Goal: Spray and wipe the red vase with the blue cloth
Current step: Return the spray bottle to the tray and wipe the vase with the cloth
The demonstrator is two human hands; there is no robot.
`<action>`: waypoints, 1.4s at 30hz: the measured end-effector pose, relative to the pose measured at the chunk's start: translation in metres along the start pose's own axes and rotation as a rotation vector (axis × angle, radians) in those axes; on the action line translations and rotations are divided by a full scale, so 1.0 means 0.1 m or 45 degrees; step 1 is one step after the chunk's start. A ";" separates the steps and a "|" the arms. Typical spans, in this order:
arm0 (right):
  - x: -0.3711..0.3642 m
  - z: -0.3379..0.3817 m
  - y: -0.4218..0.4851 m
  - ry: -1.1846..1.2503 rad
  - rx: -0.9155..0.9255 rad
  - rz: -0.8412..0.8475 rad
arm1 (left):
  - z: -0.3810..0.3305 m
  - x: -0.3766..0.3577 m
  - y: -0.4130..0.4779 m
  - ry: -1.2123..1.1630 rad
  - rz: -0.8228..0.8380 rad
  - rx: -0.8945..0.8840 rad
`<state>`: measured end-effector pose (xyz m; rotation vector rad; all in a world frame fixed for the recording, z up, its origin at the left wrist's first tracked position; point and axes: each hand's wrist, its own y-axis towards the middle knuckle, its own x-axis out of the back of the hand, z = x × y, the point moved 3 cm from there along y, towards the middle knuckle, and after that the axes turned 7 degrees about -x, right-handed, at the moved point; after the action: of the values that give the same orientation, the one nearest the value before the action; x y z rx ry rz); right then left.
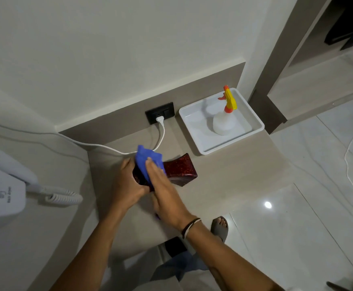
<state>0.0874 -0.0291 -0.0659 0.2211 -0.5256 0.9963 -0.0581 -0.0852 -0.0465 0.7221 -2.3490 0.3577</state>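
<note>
Nearest the camera, both forearms reach onto the beige laminate counter (223,177). Left hand (127,185) grips the near end of the glossy dark-red glitter vase (179,171), which lies on its side mid-counter. Right hand (163,185) lies flat, palm down, pressing the bright blue cloth (148,159) onto the vase's upper face; fingers extended, not clenched. Judgement: wiping is underway, spraying looks done since the bottle is parked. To do it well: keep the left-hand clamp firm so the vase can't roll, stroke along the body toward the flared end, then rotate to reach the underside. Long axis runs left-near to right-far; flared end points right, toward the shallow white plastic tray (253,131). Farther right in that tray stands the translucent spray bottle with yellow-orange trigger head (223,120). Far left of it, a white cable (162,135) plugs into the black wall socket (159,112).
</note>
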 end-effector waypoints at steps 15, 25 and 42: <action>-0.06 -0.20 0.00 0.027 0.098 -0.039 | -0.02 0.04 -0.06 0.089 -0.024 0.010; 0.55 -1.20 -0.05 0.745 -0.832 -0.418 | 0.10 0.11 0.02 -0.020 -0.068 0.253; 0.55 -1.09 0.37 0.717 -0.830 -0.370 | 0.02 0.17 0.00 0.631 0.131 -0.013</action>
<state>0.1145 0.0765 -0.1323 -0.5416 -0.2640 0.5253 -0.0698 -0.0924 -0.0371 0.4443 -1.9173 0.5050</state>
